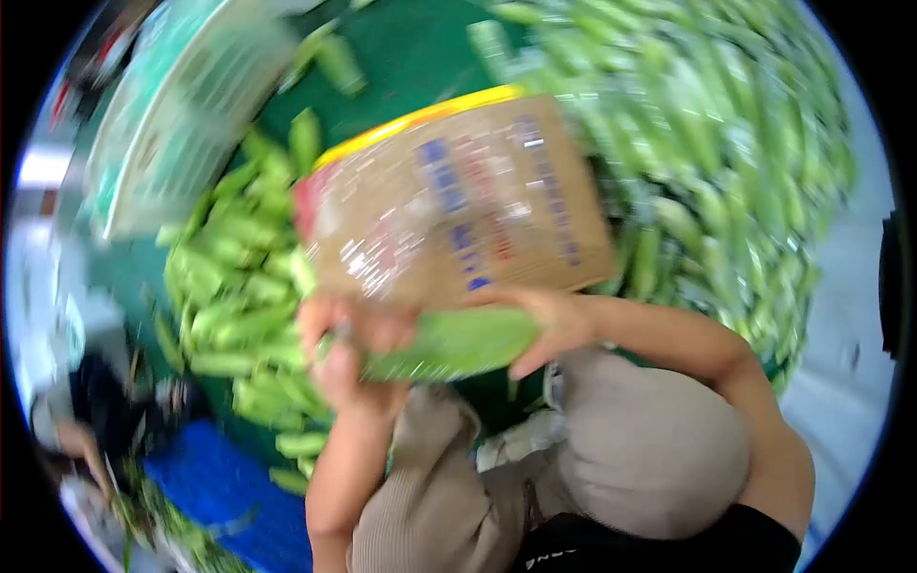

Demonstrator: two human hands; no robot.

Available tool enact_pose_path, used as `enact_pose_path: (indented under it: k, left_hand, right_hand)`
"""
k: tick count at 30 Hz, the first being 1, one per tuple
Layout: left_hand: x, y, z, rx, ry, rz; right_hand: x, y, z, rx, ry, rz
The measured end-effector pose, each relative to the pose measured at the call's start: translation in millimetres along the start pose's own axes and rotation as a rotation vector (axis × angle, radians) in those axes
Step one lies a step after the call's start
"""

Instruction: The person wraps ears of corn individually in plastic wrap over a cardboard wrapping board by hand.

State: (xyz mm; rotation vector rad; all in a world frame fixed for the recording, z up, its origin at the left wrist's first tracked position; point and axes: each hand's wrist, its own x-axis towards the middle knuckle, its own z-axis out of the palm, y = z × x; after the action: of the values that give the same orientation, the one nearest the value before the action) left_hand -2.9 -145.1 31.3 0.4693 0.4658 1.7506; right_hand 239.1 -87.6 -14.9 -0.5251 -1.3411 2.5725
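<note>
A green ear of corn (458,342), apparently still in its husk, lies crosswise between my two hands above my knees. Its surface shines as if covered in clear film, though blur keeps me from being sure. Closed around its left end is my left hand (355,346); a small dark spot shows near those fingers, too smeared to name. My right hand (554,323) grips the other end between thumb and fingers. Just beyond both hands sits a brown cardboard box (382,224) with blue and red print, a shiny clear plastic layer on top and a yellow edge.
Loose green ears (234,248) are heaped on the left. A large pile of shiny, plastic-wrapped ears (707,143) fills the right. A white plastic crate (205,115) stands at upper left on the green floor covering (411,53). Another person (91,411) is at lower left near blue cloth (229,487).
</note>
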Motion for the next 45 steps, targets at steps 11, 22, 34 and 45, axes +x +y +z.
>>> enact_pose_path:
  k: [11,22,34,45]
  left_hand:
    - [45.4,24.9,-126.0,1.287,0.602,0.273]
    - [13.7,55.0,-318.9,0.812,0.529,-0.632]
    - [49.7,73.2,-91.0,1.129,0.181,-0.144]
    - [114.8,-69.5,-11.6,2.098,-0.68,0.018]
  right_hand:
    - [-107.3,-7.8,-64.9,-1.208,0.972,-0.081]
    - [-351.7,36.0,-97.7,-1.806,1.74,0.519]
    - [-148.2,-10.0,-92.2,-1.59,1.035,-0.352]
    - [-29.3,-17.7,-127.5,-1.512,0.538,-0.374]
